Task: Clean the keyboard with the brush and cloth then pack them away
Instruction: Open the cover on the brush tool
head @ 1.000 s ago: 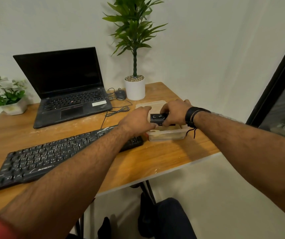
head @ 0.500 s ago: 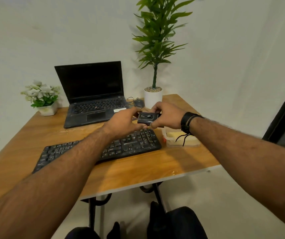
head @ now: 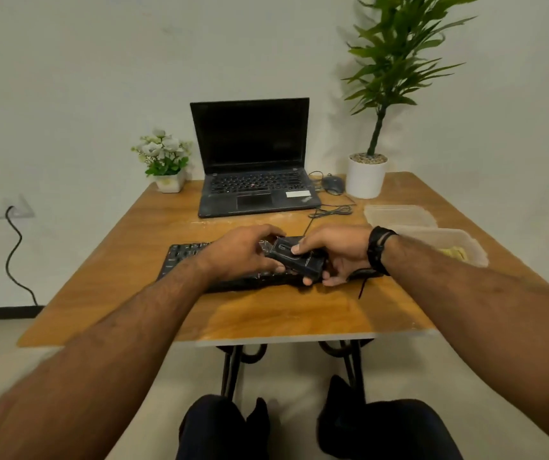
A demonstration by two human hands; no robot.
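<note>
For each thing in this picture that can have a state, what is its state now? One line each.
Laptop: lid open, screen dark.
Plastic container: open, something yellow inside.
Container lid: off, lying on the table behind the container.
Black brush case: held above the keyboard by both hands.
Left hand: grips the case.
Right hand: grips the case.

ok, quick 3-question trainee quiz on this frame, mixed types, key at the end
1. True or false: both hands grip the black brush case above the keyboard.
2. Where does the open plastic container sit? A) right of the keyboard B) behind the laptop C) on the floor
3. Fill in: the yellow cloth lies inside the ____.

Key:
1. True: left hand and right hand each hold it.
2. A
3. container
</note>
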